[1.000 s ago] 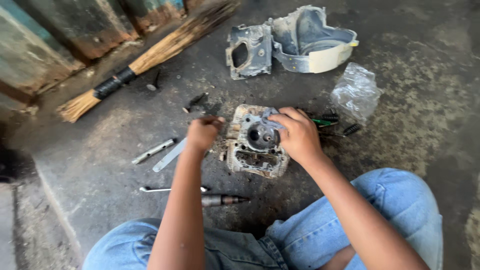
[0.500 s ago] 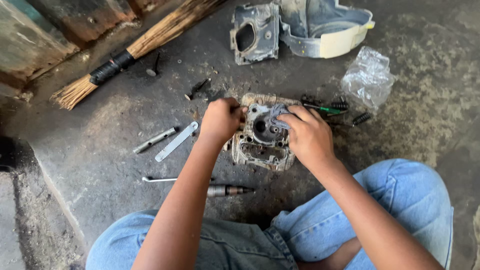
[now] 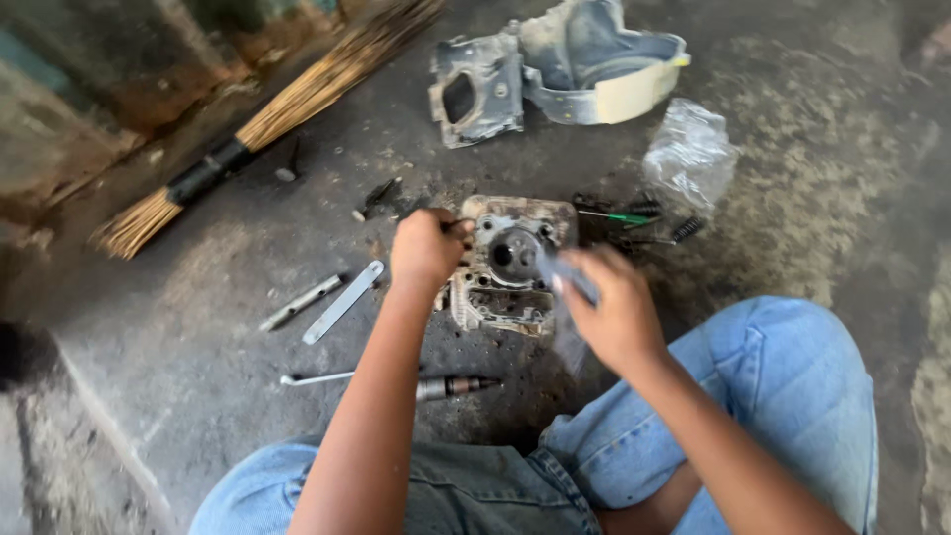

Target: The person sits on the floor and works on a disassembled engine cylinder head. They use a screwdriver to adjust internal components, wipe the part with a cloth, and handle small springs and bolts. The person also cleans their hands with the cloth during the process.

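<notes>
Denim at six o'clock is my blue-jeaned lap (image 3: 753,396), legs folded on the stained concrete floor (image 3: 198,396). Just beyond, at about seven o'clock from the work, lie a thin steel rod with a dark-tipped driver (image 3: 451,385), a flat silver metal strip (image 3: 342,302) and a short grey bar (image 3: 299,303).

Dead centre sits the grimy grey cast-aluminium engine head (image 3: 500,263), port side up. My left hand (image 3: 426,248) is curled into a closed fist at its nine o'clock edge, pinching something small against the casting; what it is I cannot tell. My right hand (image 3: 614,312) hovers at four o'clock, blurred, fingers half curled round a pale smeared object I cannot identify.

To do this well, I judge the left should pin the casting flat so it doesn't rock, and the right should come in slow and square to the bore.

Farther out: small dark springs and a green-handled tool (image 3: 634,220) at two o'clock, a crumpled clear plastic bag (image 3: 688,159), a grey engine cover with a cream plastic shroud (image 3: 565,69) at twelve, and a straw broom (image 3: 267,119) at ten.
</notes>
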